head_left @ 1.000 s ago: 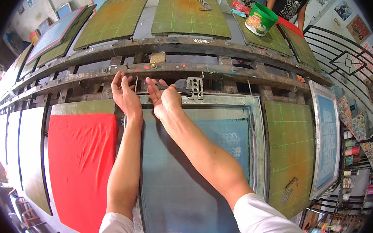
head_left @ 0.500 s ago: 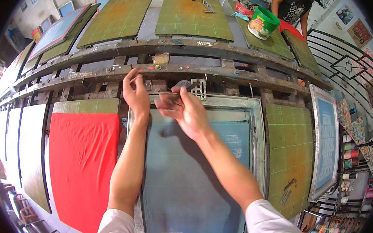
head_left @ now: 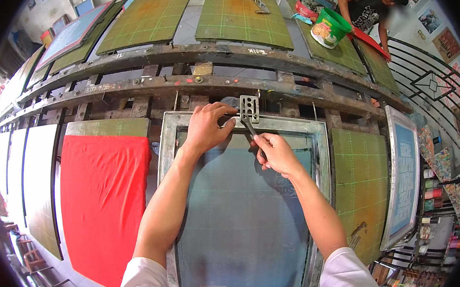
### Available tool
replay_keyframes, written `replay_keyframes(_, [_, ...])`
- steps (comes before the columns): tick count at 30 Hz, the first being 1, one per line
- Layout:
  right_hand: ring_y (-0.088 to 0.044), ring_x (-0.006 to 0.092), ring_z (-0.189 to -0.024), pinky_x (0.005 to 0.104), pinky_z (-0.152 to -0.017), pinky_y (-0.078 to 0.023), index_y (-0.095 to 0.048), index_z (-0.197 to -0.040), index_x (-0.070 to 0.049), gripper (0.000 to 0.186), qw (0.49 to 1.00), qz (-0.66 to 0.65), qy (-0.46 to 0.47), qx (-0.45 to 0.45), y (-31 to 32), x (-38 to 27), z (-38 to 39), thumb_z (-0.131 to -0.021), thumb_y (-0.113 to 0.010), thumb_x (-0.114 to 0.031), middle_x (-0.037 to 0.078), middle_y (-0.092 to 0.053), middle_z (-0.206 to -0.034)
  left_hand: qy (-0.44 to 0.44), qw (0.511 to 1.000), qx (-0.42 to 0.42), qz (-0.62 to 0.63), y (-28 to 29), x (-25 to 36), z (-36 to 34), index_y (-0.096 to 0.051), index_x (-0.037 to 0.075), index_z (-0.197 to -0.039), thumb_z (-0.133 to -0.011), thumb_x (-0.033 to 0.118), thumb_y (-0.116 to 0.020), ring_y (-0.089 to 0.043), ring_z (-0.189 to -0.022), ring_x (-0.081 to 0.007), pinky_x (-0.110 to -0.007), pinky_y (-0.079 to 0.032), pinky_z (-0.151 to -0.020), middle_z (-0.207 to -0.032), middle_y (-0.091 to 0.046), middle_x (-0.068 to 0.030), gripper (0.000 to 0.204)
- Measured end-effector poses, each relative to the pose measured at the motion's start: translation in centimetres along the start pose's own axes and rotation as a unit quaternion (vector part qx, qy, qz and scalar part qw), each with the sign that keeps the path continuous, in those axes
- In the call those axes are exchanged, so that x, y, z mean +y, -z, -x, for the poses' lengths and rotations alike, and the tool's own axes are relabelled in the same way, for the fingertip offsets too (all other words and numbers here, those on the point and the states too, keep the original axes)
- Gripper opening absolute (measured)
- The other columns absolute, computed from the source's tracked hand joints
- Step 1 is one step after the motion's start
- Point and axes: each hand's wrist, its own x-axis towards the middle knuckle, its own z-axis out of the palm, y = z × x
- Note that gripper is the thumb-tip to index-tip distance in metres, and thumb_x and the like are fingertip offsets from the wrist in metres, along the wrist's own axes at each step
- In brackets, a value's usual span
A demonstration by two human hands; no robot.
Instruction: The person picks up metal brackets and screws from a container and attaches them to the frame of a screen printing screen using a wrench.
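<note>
A screen-printing frame [head_left: 319,203] with a metal border and blue-grey mesh lies in front of me. Its far bar carries a slotted metal bracket [head_left: 249,107]. My right hand [head_left: 276,155] is closed round the handle of a dark wrench [head_left: 249,127], whose head is at the lower end of the bracket. Left of the bracket, my left hand [head_left: 205,127] is curled over the far bar, fingers on top and thumb on the near side. Its fingertips come close to the bracket. The fastener under the wrench head is too small to make out.
A red cloth [head_left: 103,198] covers the board at left. Past the rusty metal rails [head_left: 154,79] stand green boards [head_left: 244,22], one with a green bucket [head_left: 331,28]. Another frame [head_left: 401,177] leans at right. A person [head_left: 369,14] works at the far right.
Both hands have moved to the bracket: the left came right onto the far bar, the right moved right and down. The wrench, blurred before, now meets the bracket.
</note>
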Motion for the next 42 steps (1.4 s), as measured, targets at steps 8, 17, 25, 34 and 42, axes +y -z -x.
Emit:
replay_keyframes(8, [-0.048, 0.0079, -0.05, 0.0273, -0.047, -0.042, -0.07, -0.095, 0.001, 0.041, 0.997, 0.055, -0.038, 0.041, 1.4, 0.0, -0.9, -0.105, -0.06, -0.038, 0.0, -0.055, -0.061, -0.008, 0.999, -0.032, -0.005, 0.3, -0.2, 0.2, -0.073, 0.011, -0.122, -0.078, 0.041, -0.084, -0.064, -0.118, -0.028, -0.042, -0.044, -0.104, -0.124, -0.072, -0.0075, 0.054])
replay_keyframes(17, [-0.045, 0.006, -0.051, 0.026, -0.046, -0.034, -0.074, -0.09, 0.001, 0.042, 0.99, 0.045, -0.004, 0.136, 3.2, 0.2, -2.4, -0.096, -0.074, -0.041, -0.002, -0.051, -0.058, -0.011, 0.999, -0.026, 0.018, 0.6, -0.8, 0.4, -0.071, 0.009, -0.124, -0.074, 0.036, -0.088, -0.06, -0.124, -0.0332, -0.044, -0.041, -0.111, -0.128, -0.07, -0.0124, 0.059])
replay_keyframes(25, [-0.044, 0.0059, -0.048, 0.0256, -0.043, -0.032, -0.068, -0.085, -0.001, 0.041, 0.968, 0.155, 0.063, 0.187, 3.9, -2.1, -3.2, -0.091, -0.079, -0.04, 0.0, -0.054, -0.058, -0.005, 0.999, -0.027, 0.035, 0.7, -0.4, 0.2, -0.073, 0.006, -0.119, -0.076, 0.034, -0.087, -0.063, -0.119, -0.0336, -0.043, -0.046, -0.106, -0.124, -0.071, -0.0132, 0.053])
replay_keyframes(34, [-0.049, 0.0109, -0.041, 0.0301, -0.042, -0.04, -0.068, -0.079, 0.001, 0.052, 0.966, 0.227, -0.037, 0.118, 4.5, -3.6, -4.2, -0.092, -0.075, -0.049, 0.007, -0.064, -0.059, -0.013, 0.999, -0.01, 0.042, 0.6, -0.8, 0.0, -0.074, 0.002, -0.114, -0.073, 0.031, -0.088, -0.067, -0.11, -0.0338, -0.042, -0.05, -0.1, -0.117, -0.074, -0.0139, 0.051])
replay_keyframes(42, [-0.053, 0.0178, -0.038, 0.0347, -0.043, -0.046, -0.068, -0.076, 0.006, 0.072, 0.975, 0.218, -0.038, 0.023, -1.0, -0.6, -2.2, -0.11, -0.038, -0.05, 0.013, -0.065, -0.056, 0.035, 0.996, -0.042, 0.077, 0.3, -0.4, -0.2, -0.074, 0.003, -0.116, -0.072, 0.029, -0.087, -0.067, -0.113, -0.0323, -0.042, -0.051, -0.1, -0.118, -0.074, -0.0139, 0.052])
